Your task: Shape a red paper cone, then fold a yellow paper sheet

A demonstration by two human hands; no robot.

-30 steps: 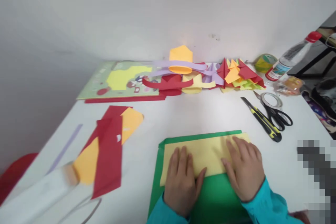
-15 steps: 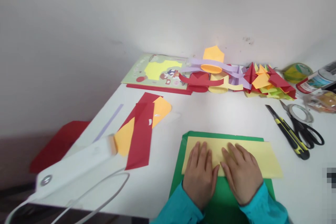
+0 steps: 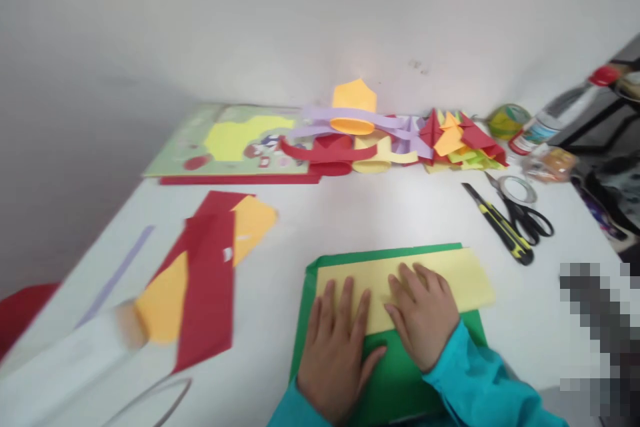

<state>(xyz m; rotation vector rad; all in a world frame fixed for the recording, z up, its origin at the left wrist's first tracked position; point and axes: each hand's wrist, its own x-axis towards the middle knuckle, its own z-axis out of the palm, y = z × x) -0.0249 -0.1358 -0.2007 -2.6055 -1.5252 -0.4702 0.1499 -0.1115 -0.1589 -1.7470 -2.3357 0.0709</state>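
On the green sheet [image 3: 400, 383], pressing on the yellow paper [image 3: 467, 280] with left hand [image 3: 334, 350] and right hand [image 3: 425, 317], grip apart and clamped on nothing, now set wider than a moment ago, apparently steadying more length.

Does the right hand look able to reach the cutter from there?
Probably yes: the right hand rests on the yellow paper, and nothing seems to block its way to the cutter.

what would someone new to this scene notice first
Probably the left hand and right hand, fingers spread on the pale yellow paper, which lies across a green sheet. Next, the orange paper shape near the wall, and the yellow-and-black cutter beside the scissors, toward the picture's right.
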